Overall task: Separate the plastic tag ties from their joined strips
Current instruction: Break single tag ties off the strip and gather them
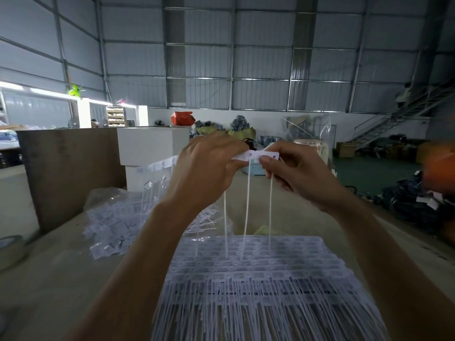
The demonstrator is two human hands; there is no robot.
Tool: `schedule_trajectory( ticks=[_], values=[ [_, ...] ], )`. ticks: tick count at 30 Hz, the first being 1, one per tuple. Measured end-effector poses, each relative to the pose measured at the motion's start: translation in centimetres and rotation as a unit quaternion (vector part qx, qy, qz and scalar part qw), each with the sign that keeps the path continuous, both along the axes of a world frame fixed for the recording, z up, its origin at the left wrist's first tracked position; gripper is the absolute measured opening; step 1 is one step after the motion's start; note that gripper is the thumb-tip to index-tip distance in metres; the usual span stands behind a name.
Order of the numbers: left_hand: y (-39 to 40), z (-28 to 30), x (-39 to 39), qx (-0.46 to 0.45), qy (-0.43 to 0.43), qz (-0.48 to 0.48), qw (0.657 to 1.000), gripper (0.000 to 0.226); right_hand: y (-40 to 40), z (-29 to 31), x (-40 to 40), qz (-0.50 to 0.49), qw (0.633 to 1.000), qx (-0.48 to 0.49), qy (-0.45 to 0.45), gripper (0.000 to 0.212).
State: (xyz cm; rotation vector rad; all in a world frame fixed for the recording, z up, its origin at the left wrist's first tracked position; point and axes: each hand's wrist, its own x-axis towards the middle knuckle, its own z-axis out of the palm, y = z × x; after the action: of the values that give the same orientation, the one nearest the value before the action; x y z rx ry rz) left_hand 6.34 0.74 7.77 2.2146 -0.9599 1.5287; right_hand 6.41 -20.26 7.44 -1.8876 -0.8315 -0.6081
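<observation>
Held up over the table [61,262], the strip [254,156] is pinched by the left hand [206,168] and right hand [293,173] either side of a joint; an uneven twist could tear a tag.

No legible text, brand, number or sign anywhere. Dark printed blocks on the flat heads of the white plastic tag ties stacked in joined strips [258,262], too blurred to read. Same on the loose white ties heaped on clear plastic film [110,225]: print visible, wording past telling.
</observation>
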Motion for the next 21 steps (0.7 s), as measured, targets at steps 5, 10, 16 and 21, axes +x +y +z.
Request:
schedule_trajectory(
  ticks=[5, 10, 16, 21],
  values=[
    [0.17, 0.15, -0.17, -0.003, 0.023, 0.012, 1.0, 0.016, 0.36, 0.44, -0.03, -0.113, 0.983, -0.092, -0.114, 0.009],
    [0.01, 0.18, -0.29, -0.024, 0.031, 0.003, 0.999, 0.017, 0.62, 0.57, -0.31, -0.136, 0.977, -0.096, -0.13, 0.01],
    [-0.07, 0.21, -0.09, -0.038, 0.044, 0.0, 0.998, 0.016, 0.92, 0.78, -0.75, -0.148, 0.974, -0.103, -0.139, 0.01],
    [0.07, 0.42, -0.17, -0.042, 0.041, -0.004, 0.998, 0.016, 0.98, 0.99, -0.87, -0.159, 0.972, -0.102, -0.14, 0.01]
  ],
)
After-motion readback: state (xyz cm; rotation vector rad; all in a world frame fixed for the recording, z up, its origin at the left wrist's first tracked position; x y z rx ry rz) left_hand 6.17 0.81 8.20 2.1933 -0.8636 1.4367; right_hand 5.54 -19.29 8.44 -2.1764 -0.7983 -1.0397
